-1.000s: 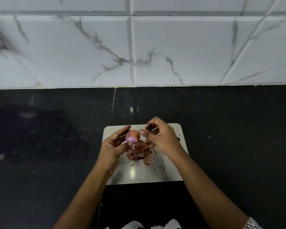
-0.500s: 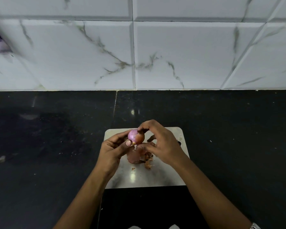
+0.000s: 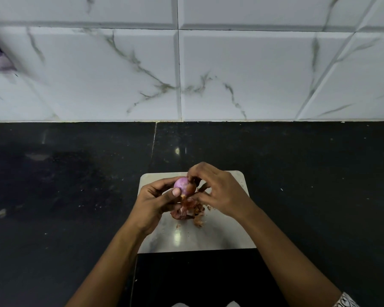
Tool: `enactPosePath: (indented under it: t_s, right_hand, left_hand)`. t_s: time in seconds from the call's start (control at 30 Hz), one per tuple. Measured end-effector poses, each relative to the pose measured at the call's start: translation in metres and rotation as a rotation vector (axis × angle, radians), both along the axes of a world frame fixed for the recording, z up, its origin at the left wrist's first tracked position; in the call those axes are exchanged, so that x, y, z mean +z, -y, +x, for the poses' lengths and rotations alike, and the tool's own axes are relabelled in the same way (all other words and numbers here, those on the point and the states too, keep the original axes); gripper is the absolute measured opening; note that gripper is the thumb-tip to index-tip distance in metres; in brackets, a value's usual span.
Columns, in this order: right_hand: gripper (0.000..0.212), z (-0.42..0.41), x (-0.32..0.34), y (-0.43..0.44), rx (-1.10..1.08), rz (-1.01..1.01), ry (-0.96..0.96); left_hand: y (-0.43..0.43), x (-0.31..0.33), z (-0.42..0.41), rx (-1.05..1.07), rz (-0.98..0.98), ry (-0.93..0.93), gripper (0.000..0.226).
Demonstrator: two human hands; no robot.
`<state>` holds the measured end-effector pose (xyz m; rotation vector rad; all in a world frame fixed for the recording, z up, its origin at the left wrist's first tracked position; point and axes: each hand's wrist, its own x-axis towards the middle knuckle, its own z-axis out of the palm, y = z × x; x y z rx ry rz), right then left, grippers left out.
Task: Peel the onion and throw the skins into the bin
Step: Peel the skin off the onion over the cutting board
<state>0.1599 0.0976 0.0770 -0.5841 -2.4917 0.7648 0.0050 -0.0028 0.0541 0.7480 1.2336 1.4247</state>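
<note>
Your left hand (image 3: 155,202) grips the onion (image 3: 181,185), fingers curled behind it, thumb pressed on its front. The onion is held above the far part of the board (image 3: 220,238). Its left side is bare pink, with a brown flap (image 3: 191,189) of skin on its right. Your right hand (image 3: 220,191) has its fingers curled, index tip at the onion's top, thumb below, pinching the flap. Loose skins (image 3: 186,210) lie heaped on the board, just under both hands. The board sits on the black counter (image 3: 75,185), with the white tiled wall (image 3: 231,74) behind.
</note>
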Motion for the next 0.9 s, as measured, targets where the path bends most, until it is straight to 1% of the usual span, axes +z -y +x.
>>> enactPosePath:
  t_s: [0.13,0.2,0.27,0.3,0.33,0.37,0.47,0.6,0.77,0.9]
  right_hand:
    - [0.017,0.003,-0.003,0.000,-0.005,0.028,-0.086]
    - [0.021,0.003,-0.004,0.001,-0.035,-0.053,-0.110]
    - [0.035,0.004,-0.003,0.002,-0.071,-0.204,-0.137]
    - [0.040,0.004,-0.003,0.004,-0.093,-0.267,-0.154]
    - [0.041,0.004,-0.003,0.006,-0.122,-0.311,-0.181]
    - [0.038,0.004,-0.003,0.008,-0.155,-0.336,-0.219]
    - [0.026,0.000,-0.002,0.014,-0.254,-0.334,-0.309]
    - [0.024,-0.004,0.003,0.015,-0.308,-0.298,-0.315]
    - [0.020,-0.005,0.003,0.015,-0.352,-0.316,-0.254]
    - [0.025,-0.005,0.005,0.015,-0.381,-0.357,-0.228]
  left_hand:
    - [-0.003,-0.001,0.000,-0.009,0.053,0.078,0.057]
    - [-0.003,0.000,0.001,0.012,0.066,0.093,0.055]
    - [-0.003,-0.001,0.003,0.059,0.068,0.066,0.043]
    - [-0.004,-0.001,0.004,0.093,0.065,0.024,0.035]
    - [-0.004,0.000,0.005,0.128,0.065,-0.030,0.032]
    - [-0.004,0.000,0.007,0.153,0.074,-0.079,0.034]
    - [-0.003,0.001,0.013,0.193,0.143,-0.178,0.040]
    - [-0.001,-0.001,0.017,0.240,0.209,-0.291,0.044]
    - [-0.002,-0.001,0.021,0.297,0.226,-0.279,0.033]
    - [-0.005,0.000,0.028,0.368,0.203,-0.337,0.038]
